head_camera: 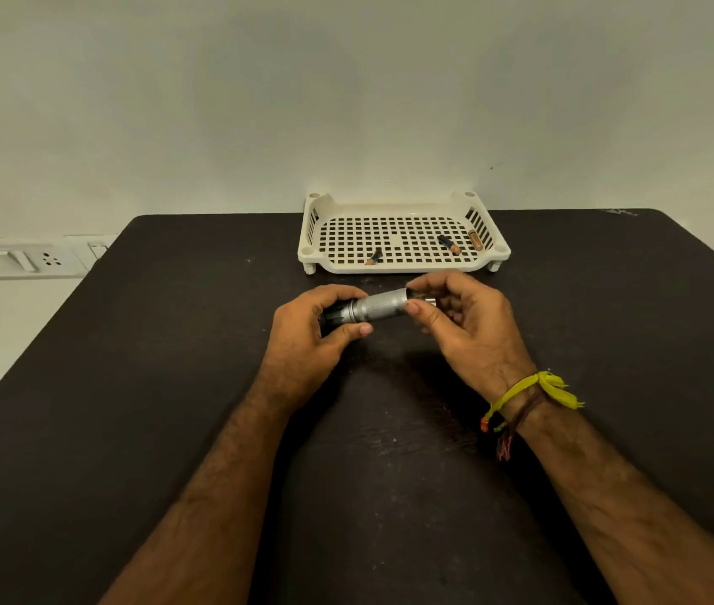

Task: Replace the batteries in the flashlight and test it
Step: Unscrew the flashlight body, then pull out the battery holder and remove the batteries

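A silver knurled flashlight [375, 306] with a black head is held level above the dark table [172, 364]. My left hand [316, 338] grips its head end, fingers curled round it. My right hand [460, 325] pinches the tail end between thumb and forefinger, and a small silver part [430, 302] shows in its palm just past that end. Three small batteries lie in the white tray [403, 265] behind: one at the front left [373, 257], one black [449, 244] and one brownish [475, 239] at the right.
The perforated white tray stands at the table's far edge against a pale wall. A wall socket plate [19, 257] is off the table's left side. Yellow and brown threads [534, 399] are tied round my right wrist.
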